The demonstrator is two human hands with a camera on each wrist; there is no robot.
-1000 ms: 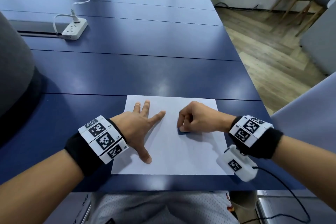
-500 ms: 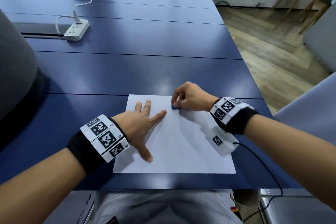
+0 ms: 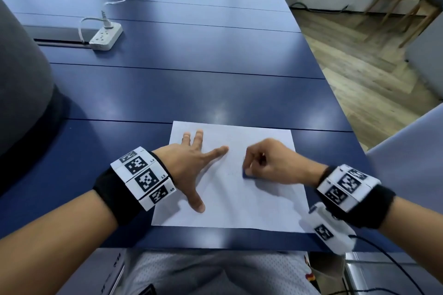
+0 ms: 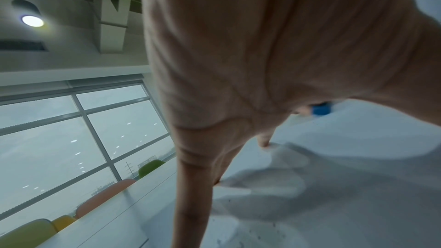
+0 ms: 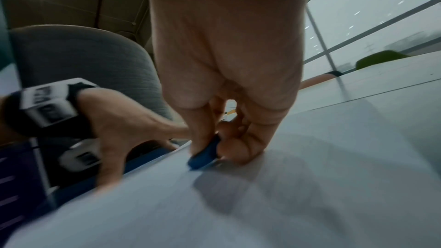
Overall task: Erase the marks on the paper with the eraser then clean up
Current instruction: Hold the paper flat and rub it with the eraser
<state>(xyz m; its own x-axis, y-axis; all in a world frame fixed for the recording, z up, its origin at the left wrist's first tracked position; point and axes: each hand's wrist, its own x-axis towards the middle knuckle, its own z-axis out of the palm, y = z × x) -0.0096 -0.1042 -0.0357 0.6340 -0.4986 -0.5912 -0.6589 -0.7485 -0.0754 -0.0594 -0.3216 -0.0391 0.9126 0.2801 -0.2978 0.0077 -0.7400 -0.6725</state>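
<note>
The paper (image 3: 230, 189) lies flat at the near edge of the blue table (image 3: 191, 93), directly before the person. The left hand (image 3: 191, 165) rests on its left half, fingers straight and spread, palm down. The right hand (image 3: 271, 163) pinches the blue eraser (image 3: 248, 175) between thumb and fingertips, its lower edge on the sheet, at about 3 o'clock from the left index finger. Faint specks show beside the eraser; remaining marks cannot be judged.

Handling assessment: the sheet is thin, light and likely to slide or crease under rubbing, so flat pressure close to the rubbed spot is warranted. The eraser appears small, firm and grippy; hold it low on its two broad faces.

A white power strip (image 3: 105, 36) sits at 11 o'clock, well apart.
</note>
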